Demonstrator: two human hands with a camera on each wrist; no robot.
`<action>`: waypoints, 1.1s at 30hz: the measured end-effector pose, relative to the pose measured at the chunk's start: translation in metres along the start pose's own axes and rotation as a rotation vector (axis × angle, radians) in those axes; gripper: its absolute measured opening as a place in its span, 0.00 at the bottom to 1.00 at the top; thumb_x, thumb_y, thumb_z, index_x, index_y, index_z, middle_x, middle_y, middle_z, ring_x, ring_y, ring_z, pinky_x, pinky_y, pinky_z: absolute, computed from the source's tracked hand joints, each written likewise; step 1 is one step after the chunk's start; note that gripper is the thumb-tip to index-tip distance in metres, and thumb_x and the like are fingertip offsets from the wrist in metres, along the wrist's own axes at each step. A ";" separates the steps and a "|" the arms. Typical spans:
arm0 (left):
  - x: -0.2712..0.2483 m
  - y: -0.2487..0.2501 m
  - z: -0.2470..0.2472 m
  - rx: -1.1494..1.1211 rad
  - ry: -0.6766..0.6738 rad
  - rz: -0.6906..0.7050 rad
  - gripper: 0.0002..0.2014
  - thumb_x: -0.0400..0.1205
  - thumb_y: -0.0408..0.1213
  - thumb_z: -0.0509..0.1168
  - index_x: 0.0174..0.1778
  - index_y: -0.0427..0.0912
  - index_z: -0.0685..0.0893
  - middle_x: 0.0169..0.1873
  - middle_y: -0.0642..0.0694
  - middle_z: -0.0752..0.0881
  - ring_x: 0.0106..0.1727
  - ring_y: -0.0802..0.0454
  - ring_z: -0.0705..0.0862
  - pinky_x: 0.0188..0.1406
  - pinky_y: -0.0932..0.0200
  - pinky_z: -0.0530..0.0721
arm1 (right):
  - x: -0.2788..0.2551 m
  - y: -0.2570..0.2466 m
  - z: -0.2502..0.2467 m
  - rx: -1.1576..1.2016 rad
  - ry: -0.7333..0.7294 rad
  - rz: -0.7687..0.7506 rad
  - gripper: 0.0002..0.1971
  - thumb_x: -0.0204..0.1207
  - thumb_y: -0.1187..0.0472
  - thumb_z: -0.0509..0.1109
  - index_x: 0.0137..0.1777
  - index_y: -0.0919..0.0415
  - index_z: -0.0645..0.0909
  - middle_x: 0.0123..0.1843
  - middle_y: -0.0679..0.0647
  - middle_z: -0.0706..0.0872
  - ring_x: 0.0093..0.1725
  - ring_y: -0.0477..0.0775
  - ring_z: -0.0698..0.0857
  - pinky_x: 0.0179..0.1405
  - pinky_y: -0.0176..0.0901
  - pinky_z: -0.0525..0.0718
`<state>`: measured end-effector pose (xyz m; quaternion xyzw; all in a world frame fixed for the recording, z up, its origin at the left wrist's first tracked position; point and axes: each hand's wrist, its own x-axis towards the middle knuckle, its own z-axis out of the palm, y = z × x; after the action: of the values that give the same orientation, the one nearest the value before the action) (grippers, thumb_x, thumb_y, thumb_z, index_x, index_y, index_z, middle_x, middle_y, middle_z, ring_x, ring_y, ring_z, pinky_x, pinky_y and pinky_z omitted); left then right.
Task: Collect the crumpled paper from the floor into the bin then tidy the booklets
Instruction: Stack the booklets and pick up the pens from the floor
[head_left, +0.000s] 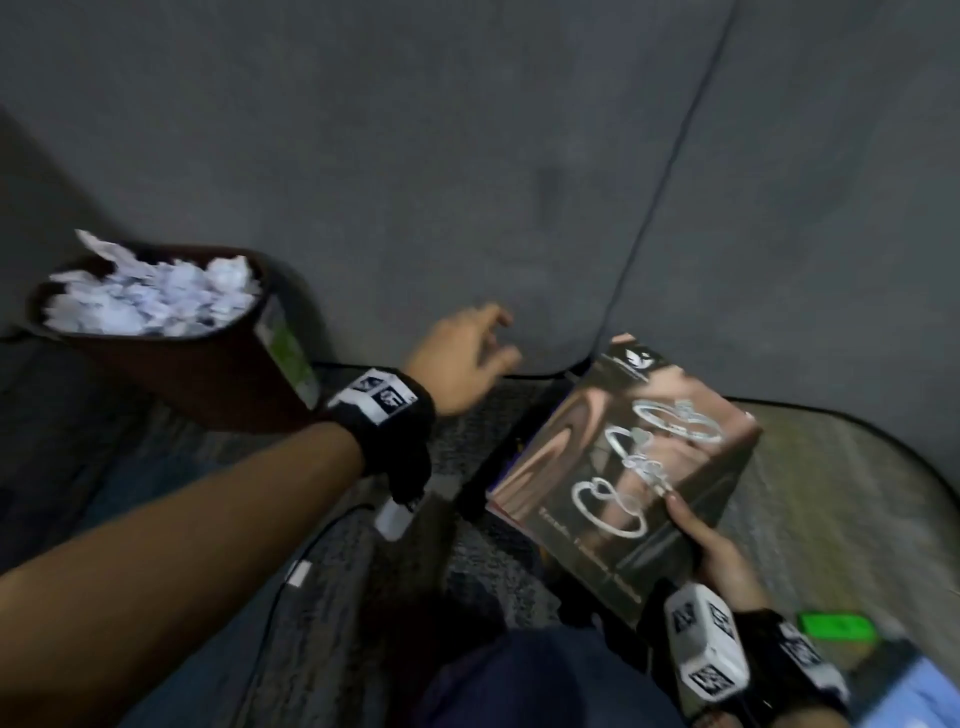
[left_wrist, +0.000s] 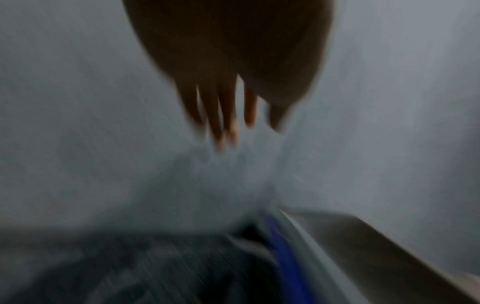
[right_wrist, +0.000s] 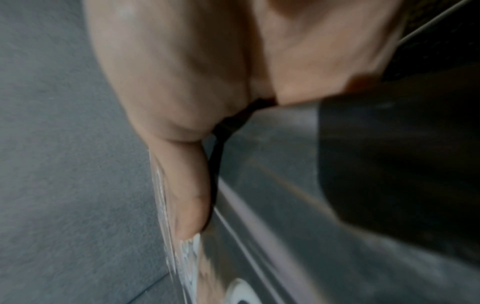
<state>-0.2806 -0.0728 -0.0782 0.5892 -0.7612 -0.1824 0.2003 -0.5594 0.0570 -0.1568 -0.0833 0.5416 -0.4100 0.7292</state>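
Observation:
A dark bin (head_left: 208, 374) stands at the left, heaped with crumpled white paper (head_left: 156, 301). My right hand (head_left: 711, 545) grips the near edge of a stack of glossy brown booklets (head_left: 623, 457), thumb on the top cover, lifted off the dark mat. In the right wrist view the thumb (right_wrist: 187, 185) presses the booklet cover (right_wrist: 259, 257). My left hand (head_left: 467, 358) hovers empty between the bin and the booklets, fingers spread and relaxed. The left wrist view is blurred; the fingers (left_wrist: 223, 115) point down toward grey floor, with a booklet edge (left_wrist: 376, 246) at the lower right.
Grey floor (head_left: 467, 156) with a dark seam fills the far side. A dark textured mat (head_left: 467, 447) lies under the hands. A green object (head_left: 836, 626) and a light blue item (head_left: 924, 696) sit at the lower right. My knee in dark trousers (head_left: 519, 686) is in the foreground.

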 end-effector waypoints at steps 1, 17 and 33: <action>-0.004 0.017 0.023 -0.159 -0.235 -0.065 0.29 0.79 0.54 0.65 0.73 0.48 0.68 0.60 0.47 0.81 0.62 0.50 0.80 0.56 0.60 0.73 | 0.001 0.001 -0.004 0.006 -0.012 0.016 0.26 0.73 0.52 0.75 0.68 0.66 0.81 0.65 0.69 0.83 0.66 0.72 0.81 0.71 0.71 0.72; -0.012 0.028 0.107 -0.967 -0.408 -0.440 0.42 0.52 0.48 0.83 0.62 0.42 0.78 0.50 0.41 0.89 0.47 0.47 0.89 0.38 0.59 0.87 | 0.153 -0.149 -0.121 -1.013 0.705 -0.435 0.14 0.72 0.55 0.73 0.56 0.59 0.85 0.52 0.64 0.87 0.55 0.64 0.85 0.58 0.52 0.80; -0.014 0.030 0.071 -0.635 -0.334 -0.203 0.52 0.70 0.32 0.76 0.77 0.67 0.48 0.53 0.80 0.81 0.53 0.74 0.83 0.47 0.82 0.76 | 0.124 -0.140 0.009 -0.579 0.041 -0.671 0.11 0.72 0.76 0.73 0.34 0.60 0.82 0.22 0.45 0.85 0.21 0.38 0.81 0.24 0.29 0.81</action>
<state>-0.3390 -0.0491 -0.1241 0.5324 -0.6267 -0.5218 0.2271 -0.6129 -0.1219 -0.1636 -0.4469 0.5915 -0.4570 0.4915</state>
